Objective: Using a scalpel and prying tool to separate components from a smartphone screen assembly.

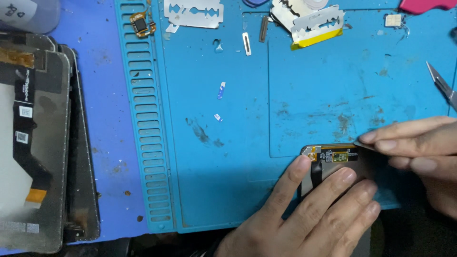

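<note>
- Two hands are down at the near right corner of the table, both on one small screen part [333, 164].
- Your left hand [304, 209] lies flat on it. The fingers [343, 177] are spread out a little and press the part down onto the blue mat [228, 157].
- Your right hand [419, 152] comes in from the right edge. Its fingers are pressed close together and pinch a thin flat blade [364, 143]. The tip of the blade touches the top edge of the part.
- The part looks thin and light. It is likely stiff like glass, so it could crack if you bend it or push too hard.
- It has a black strip and a little gold tab [312, 155] on top. Those look soft and easy to tear, so it would be best to keep off them.
- A good place to hold looks like the flat dark middle and the outer edges.
- Two razor blades [194, 12] lie by the far edge. They are sharp.
- Metal tweezers [442, 85] lie at the right edge, near your right hand.
- A stack of big dark screens [43, 143] sits at the left edge, well apart from your hands.
</note>
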